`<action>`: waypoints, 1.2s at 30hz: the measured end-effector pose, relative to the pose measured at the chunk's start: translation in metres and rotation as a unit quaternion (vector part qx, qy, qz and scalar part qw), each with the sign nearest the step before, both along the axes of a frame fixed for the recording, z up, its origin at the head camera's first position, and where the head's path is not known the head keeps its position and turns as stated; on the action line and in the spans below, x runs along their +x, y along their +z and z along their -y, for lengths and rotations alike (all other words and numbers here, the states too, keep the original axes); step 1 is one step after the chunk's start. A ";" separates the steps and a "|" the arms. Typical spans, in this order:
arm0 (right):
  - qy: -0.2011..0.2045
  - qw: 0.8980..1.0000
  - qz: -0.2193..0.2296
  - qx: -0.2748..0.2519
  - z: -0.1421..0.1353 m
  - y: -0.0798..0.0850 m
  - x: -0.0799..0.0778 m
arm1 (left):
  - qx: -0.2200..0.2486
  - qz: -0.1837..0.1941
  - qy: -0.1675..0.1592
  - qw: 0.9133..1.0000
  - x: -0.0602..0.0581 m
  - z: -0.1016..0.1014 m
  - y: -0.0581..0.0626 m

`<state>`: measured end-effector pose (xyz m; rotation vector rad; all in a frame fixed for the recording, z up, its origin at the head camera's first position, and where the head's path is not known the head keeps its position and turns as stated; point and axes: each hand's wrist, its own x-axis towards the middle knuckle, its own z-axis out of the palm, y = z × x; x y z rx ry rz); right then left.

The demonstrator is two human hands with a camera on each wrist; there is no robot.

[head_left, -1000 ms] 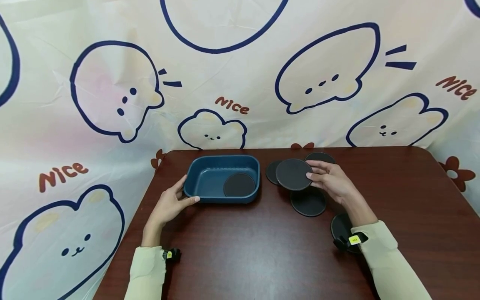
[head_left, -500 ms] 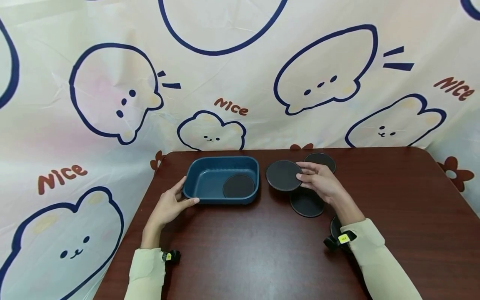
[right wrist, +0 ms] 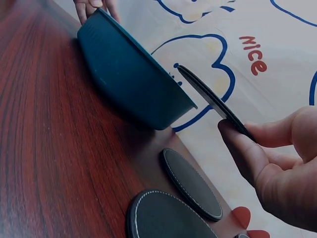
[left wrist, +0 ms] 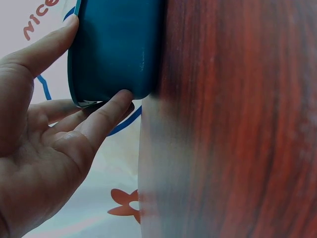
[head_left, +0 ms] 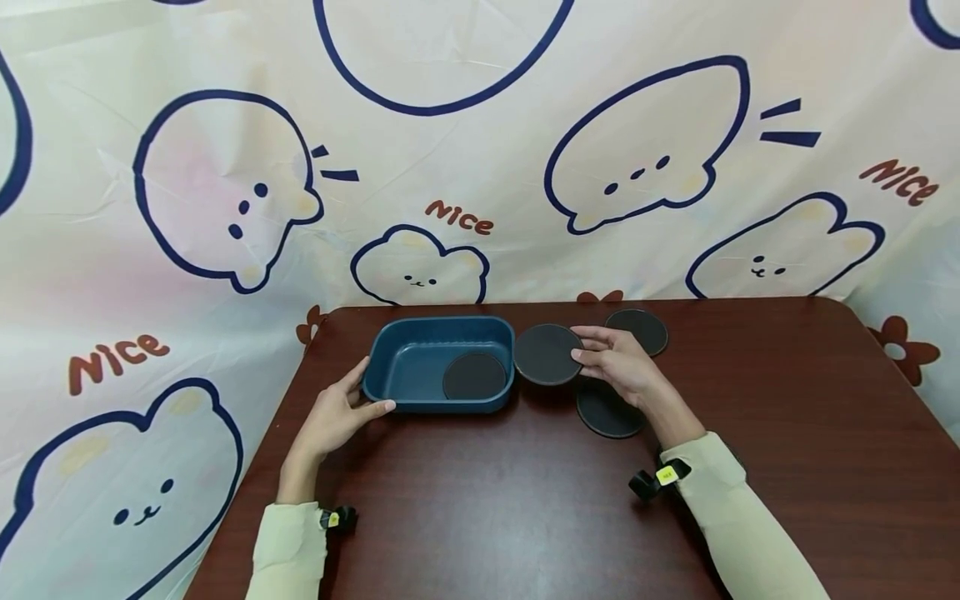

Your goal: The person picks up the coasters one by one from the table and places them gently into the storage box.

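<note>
My left hand (head_left: 334, 417) grips the left front corner of a blue rectangular basin (head_left: 397, 405), thumb at the rim and fingers along the outer side. Inside the basin, toward its right end, lies a round black coaster (head_left: 475, 377). Between thumb and fingers, my right hand (head_left: 618, 364) pinches another black coaster (head_left: 549, 355) by its right edge. That coaster is raised over the table just right of the basin; in the right wrist view the held coaster (right wrist: 210, 96) is tilted, seen nearly edge-on.
On the brown table (head_left: 480, 508) lie a coaster (head_left: 637, 332) behind my right hand and a coaster (head_left: 611, 410) in front of it. White-stitched edges show on the near coaster (right wrist: 168, 218) in the right wrist view. A printed cloth (head_left: 510, 167) hangs behind the table.
My right hand has moved left with the held coaster, bringing it close to the basin's right rim and over the coaster that lay there. My left hand keeps its place on the basin.
</note>
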<state>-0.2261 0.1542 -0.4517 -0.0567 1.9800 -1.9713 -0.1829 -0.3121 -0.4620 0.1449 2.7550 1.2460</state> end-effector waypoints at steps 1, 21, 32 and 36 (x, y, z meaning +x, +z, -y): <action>0.002 1.000 -0.001 0.001 0.001 0.001 0.000 | 0.000 0.000 0.000 1.000 0.000 0.000 0.000; 0.018 1.000 -0.002 0.006 0.030 0.007 -0.011 | 0.012 0.006 -0.007 1.000 0.000 -0.003 0.002; 0.028 1.000 -0.003 -0.003 0.053 0.008 -0.013 | 0.005 0.004 -0.002 1.000 0.000 0.000 0.001; 0.025 1.000 -0.001 -0.005 0.062 0.009 -0.014 | 0.003 0.004 0.002 1.000 0.001 -0.001 0.001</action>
